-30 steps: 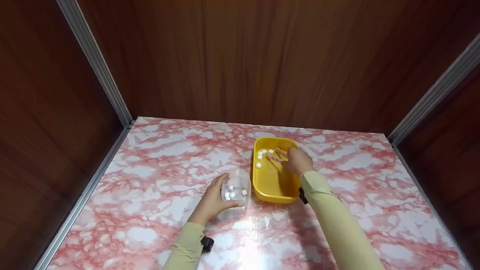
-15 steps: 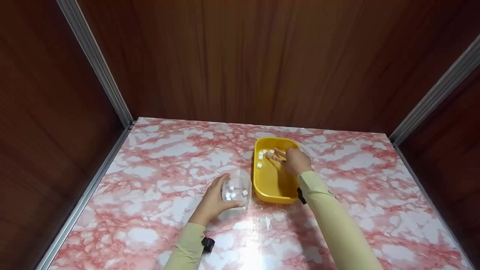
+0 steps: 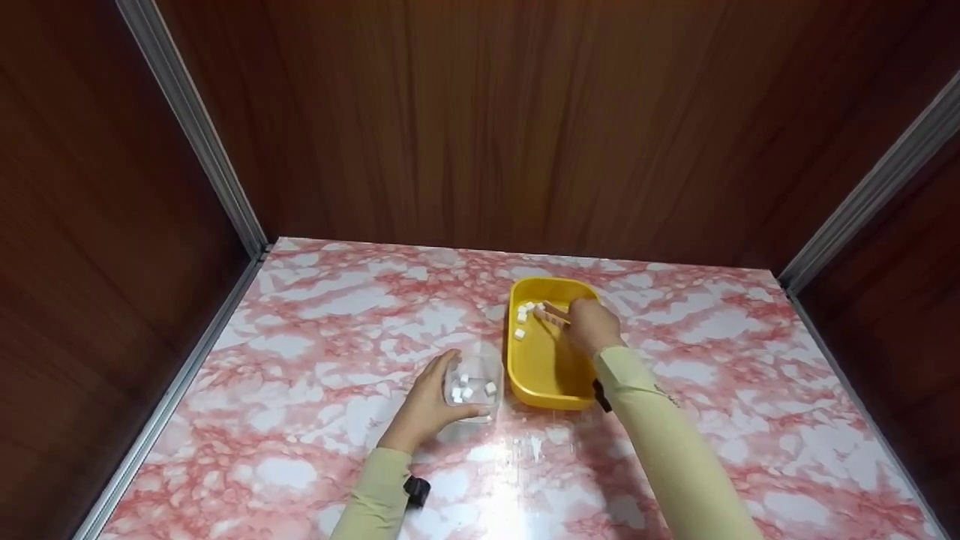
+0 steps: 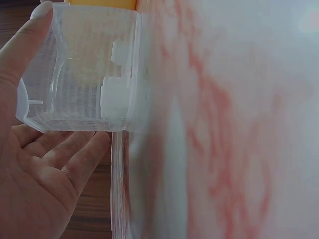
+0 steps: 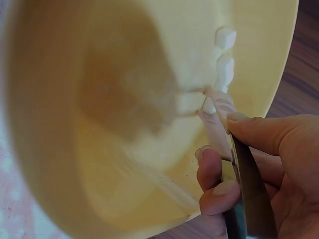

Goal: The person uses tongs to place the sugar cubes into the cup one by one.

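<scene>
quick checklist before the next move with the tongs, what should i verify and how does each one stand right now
1. Tongs held in the right hand: ok.
2. White cube between the tong tips: ok, one sits there.
3. That cube clear of the yellow tray floor: cannot tell.
4. Clear container steadied by the left hand: ok, fingers and thumb are around it.
5. Container has room: ok, only a few cubes lie at its bottom.
6. Tray held steady: not ok, neither hand is seen gripping it.
</scene>
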The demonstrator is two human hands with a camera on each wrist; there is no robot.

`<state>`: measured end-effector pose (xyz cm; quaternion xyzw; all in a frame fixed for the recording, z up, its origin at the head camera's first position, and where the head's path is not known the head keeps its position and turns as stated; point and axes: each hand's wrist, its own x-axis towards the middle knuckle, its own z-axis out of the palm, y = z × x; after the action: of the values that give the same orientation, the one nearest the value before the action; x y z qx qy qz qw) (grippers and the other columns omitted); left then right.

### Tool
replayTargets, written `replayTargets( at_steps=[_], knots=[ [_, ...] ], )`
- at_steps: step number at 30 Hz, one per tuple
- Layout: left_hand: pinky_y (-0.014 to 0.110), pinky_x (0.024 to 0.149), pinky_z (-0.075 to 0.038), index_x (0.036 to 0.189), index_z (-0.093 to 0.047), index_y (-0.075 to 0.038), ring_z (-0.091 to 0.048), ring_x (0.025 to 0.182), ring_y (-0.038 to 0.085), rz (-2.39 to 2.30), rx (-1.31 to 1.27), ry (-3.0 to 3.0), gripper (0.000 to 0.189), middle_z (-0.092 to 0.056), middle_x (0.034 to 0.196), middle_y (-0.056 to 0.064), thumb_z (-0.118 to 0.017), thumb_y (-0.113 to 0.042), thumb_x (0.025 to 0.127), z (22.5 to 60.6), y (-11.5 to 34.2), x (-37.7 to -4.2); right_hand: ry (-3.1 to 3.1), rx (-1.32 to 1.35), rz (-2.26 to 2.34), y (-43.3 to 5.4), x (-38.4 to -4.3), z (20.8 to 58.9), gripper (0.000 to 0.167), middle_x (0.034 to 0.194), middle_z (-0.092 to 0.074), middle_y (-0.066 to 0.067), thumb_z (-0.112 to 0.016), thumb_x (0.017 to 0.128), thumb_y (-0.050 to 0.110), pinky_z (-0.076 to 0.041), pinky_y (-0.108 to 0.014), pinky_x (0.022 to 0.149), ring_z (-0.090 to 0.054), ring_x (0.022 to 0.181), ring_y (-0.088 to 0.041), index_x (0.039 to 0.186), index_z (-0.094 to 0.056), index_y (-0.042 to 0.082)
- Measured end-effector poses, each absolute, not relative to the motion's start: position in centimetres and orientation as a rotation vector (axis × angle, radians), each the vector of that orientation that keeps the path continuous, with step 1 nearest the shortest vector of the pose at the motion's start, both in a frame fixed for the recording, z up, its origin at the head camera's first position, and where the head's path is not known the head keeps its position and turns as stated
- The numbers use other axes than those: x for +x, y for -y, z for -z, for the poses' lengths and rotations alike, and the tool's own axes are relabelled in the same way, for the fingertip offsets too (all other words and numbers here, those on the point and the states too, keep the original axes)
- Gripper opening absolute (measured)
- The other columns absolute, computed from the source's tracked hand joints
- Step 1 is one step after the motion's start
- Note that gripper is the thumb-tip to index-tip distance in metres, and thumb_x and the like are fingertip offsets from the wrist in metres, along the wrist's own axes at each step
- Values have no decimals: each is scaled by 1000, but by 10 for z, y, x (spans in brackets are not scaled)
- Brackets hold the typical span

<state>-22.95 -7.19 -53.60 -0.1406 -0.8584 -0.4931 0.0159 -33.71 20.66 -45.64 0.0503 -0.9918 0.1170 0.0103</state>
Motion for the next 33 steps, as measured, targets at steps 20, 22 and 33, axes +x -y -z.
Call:
replayTargets(
  at_steps=[20, 22, 33],
  knots=[
    [42, 107, -33, 150, -29, -13, -33, 135, 24, 1549, -465, 2681, 106, -37, 147, 4, -83, -50, 66, 536, 74, -229, 3048, 185, -412, -215, -336, 462, 10, 74, -64, -10, -69, 84, 10, -51, -49, 69, -59, 68, -30, 83, -68, 0],
    [42, 106, -33, 150, -29, -12, -32, 135, 25, 1559, -469, 2676, 106, -37, 148, 5, -84, -49, 67, 537, 74, -229, 3047, 185, -423, -217, -336, 461, 10, 72, -63, -10, -69, 84, 10, -50, -48, 67, -57, 66, -28, 82, -68, 0],
    [43, 106, -34, 150, -27, -19, -35, 134, 24, 1569, -452, 2688, 104, -38, 147, 3, -84, -46, 68, 538, 72, -229, 3038, 213, -478, -224, -331, 457, 10, 70, -63, -9, -67, 84, 8, -50, -45, 63, -56, 65, -25, 78, -70, 1]
  ],
)
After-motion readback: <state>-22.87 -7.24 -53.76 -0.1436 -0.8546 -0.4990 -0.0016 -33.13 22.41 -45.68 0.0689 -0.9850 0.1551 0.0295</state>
